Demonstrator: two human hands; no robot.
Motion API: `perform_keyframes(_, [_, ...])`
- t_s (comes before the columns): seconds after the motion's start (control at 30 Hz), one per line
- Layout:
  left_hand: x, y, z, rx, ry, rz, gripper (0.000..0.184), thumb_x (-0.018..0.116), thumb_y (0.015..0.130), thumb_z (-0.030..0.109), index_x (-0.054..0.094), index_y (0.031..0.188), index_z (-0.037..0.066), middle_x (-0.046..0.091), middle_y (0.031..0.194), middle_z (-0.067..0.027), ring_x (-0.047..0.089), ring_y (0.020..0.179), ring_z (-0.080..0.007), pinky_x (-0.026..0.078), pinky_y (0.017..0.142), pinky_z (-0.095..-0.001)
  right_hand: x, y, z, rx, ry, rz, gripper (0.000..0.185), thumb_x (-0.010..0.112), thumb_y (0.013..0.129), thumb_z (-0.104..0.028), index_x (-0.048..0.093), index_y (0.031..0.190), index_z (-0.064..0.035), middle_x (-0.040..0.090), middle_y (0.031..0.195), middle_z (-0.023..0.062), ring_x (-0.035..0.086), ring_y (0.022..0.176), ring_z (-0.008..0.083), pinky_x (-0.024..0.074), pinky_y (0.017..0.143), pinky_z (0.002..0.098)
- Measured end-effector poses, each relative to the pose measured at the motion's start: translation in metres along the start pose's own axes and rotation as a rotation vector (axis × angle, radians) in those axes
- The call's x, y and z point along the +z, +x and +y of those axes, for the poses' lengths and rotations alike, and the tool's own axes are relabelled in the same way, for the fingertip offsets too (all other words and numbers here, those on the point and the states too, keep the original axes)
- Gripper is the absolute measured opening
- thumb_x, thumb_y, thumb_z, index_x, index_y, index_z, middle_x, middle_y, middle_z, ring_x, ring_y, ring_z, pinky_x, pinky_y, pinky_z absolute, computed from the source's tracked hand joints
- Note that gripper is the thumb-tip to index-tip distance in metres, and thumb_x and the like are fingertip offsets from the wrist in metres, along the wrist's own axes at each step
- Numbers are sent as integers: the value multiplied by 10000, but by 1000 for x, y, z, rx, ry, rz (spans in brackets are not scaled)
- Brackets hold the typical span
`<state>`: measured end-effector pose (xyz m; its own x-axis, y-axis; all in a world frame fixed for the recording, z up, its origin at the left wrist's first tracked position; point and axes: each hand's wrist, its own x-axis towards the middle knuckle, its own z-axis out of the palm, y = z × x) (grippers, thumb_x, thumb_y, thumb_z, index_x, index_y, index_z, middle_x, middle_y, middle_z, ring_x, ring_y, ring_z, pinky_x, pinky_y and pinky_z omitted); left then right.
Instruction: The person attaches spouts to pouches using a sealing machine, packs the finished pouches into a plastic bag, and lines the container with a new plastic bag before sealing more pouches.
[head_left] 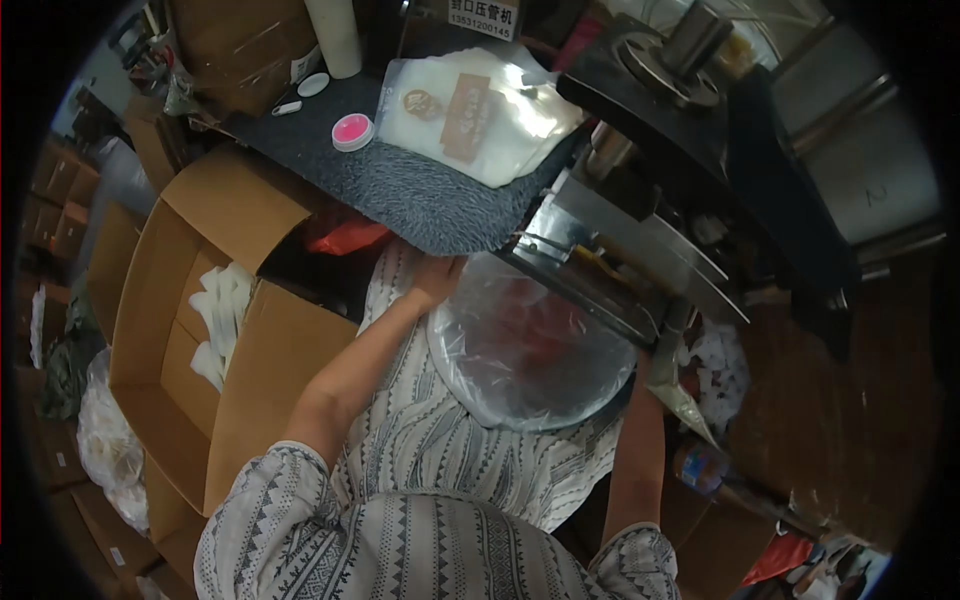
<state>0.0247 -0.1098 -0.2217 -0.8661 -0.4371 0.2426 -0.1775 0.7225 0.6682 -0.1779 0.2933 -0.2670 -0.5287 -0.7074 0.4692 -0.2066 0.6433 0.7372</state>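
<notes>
On my lap rests a round tub (480,412) lined with a clear plastic bag (590,385); something reddish shows dimly through the plastic. My left hand (437,280) is at the tub's upper left rim, just below the mat's edge. Its fingers are mostly hidden, so their grip cannot be made out. Along the tub's right side my right forearm (636,450) reaches up, and the hand itself is hidden beneath the machine. The metal press machine (640,235) stands over the tub's upper right side.
A grey fuzzy mat (430,200) bears a printed plastic pouch (450,115), an open jar of pink contents (352,131) and a white lid (313,84). At left, an open cardboard box (150,330) holds several white tubes (222,310). A bottle (700,468) lies at right.
</notes>
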Motion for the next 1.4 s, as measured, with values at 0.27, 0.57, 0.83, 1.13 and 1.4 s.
perform_keyframes(0.27, [1,30,-39,-279,113,-381,595,418,924,399,356,1407,57,292,1494,-128,223,1392,-294,134,1149,-381,-29,39,-13,120,321,-108,477,467,949,-300,418,1355,-54,395,1400,187,381,1282,336,301,1061,480])
perform_keyframes(0.57, [-11,54,-9,37,693,-324,570,306,970,424,300,1442,105,263,1507,-80,228,1379,-260,129,1155,-390,-23,77,19,243,678,-414,474,489,938,-277,427,1344,-39,438,1356,196,418,1242,359,306,1053,467])
perform_keyframes(0.83, [42,37,-64,-181,-109,-292,565,344,969,387,304,1434,69,277,1497,-115,253,1363,-297,156,1144,-358,-94,44,6,369,970,-681,472,509,929,-257,435,1335,-27,475,1318,205,451,1207,379,311,1047,455])
perform_keyframes(1.13, [-121,-6,34,-212,-229,-961,547,490,940,379,437,1347,17,428,1389,-204,400,1292,-286,273,1093,-393,-146,-14,-87,-212,1245,-908,448,525,906,-320,516,1251,-34,535,1228,222,503,1121,420,371,991,473])
perform_keyframes(1.4, [-194,125,148,-16,-513,-115,369,608,885,206,547,1175,-15,640,994,-152,633,826,-215,503,729,-318,-186,-9,-67,-19,1531,-1007,409,553,897,-285,525,1188,0,584,1128,254,555,1060,414,444,898,428])
